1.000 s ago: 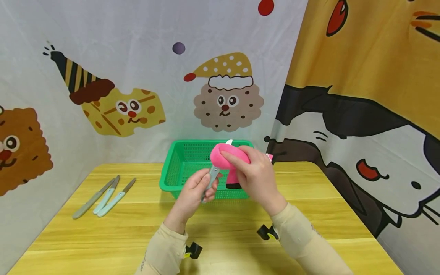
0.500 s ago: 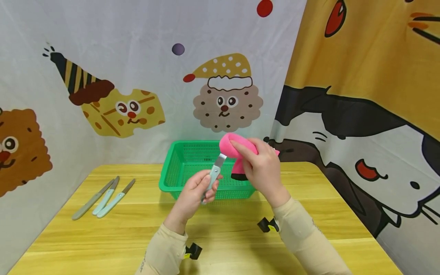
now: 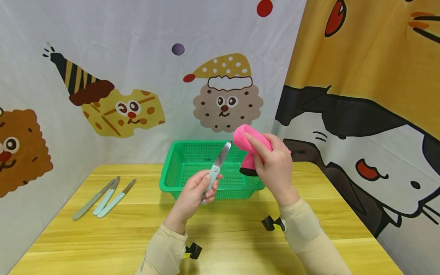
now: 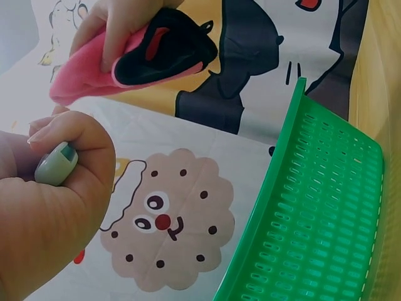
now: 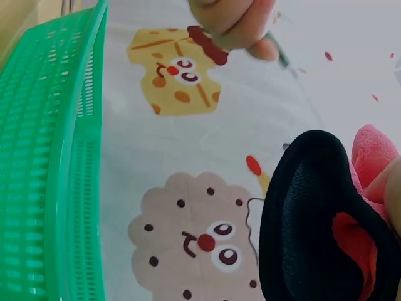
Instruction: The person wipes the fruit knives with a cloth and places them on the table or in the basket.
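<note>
Before me, my left hand (image 3: 192, 189) grips the pale mint handle of a knife (image 3: 222, 154), its bare blade slanting up and away to the right. My right hand (image 3: 276, 164) pinches a folded pink cloth (image 3: 243, 139) with a black-edged end hanging down. The cloth sits just right of the blade's tip, a small gap apart. In the left wrist view the handle's butt (image 4: 57, 164) pokes out of my curled fist. The right wrist view shows the cloth's black inner side (image 5: 313, 207) close up.
A green slotted basket (image 3: 166, 179) stands behind my hands at the back of the wooden table (image 3: 137, 244). To the left lie three knives: one with a grey-green handle (image 3: 86, 208), two with mint handles (image 3: 111, 204). Cartoon-printed curtains (image 3: 144, 34) hang behind and to the right.
My right hand has moved up and to the right with the pink cloth, off the blade, which was covered and now shows along its length. The left hand keeps its place.
</note>
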Demonstrator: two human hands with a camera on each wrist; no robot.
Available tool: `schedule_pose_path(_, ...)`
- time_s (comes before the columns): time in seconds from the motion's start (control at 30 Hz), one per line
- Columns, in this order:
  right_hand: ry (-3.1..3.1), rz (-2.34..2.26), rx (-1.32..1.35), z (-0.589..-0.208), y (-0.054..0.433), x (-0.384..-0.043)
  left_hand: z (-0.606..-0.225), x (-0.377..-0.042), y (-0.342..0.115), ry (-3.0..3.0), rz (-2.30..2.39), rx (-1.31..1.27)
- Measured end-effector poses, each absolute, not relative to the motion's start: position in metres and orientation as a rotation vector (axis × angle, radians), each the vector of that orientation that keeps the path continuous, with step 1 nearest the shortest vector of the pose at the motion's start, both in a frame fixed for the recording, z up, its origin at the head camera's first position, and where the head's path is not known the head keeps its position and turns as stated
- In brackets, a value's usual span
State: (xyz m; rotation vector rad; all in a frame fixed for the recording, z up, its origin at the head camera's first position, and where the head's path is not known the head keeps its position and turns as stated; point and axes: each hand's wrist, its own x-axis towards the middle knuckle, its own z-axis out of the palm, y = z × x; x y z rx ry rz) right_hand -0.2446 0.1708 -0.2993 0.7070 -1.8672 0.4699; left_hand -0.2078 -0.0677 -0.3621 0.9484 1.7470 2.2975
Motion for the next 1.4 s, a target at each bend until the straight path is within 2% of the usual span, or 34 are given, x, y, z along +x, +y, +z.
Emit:
schedule_pose_path(0.3, -1.814, 0.493, 0.817, -0.298, 0.16, -0.228, -0.359, -0.206, -0.068, 1.716, 2.359, 0.859)
schedule_pose_path(0.7, -1.832, 0.448, 0.955, -0.31, 0.143, -0.216, -0.356, -0.204, -0.069, 1.628, 2.394, 0.957)
schedule_pose_path(1.4, -1.961, 0.422, 0.967, -0.324, 0.135, -0.22, -0.36, -0.208, -0.069, 1.628, 2.336, 1.037)
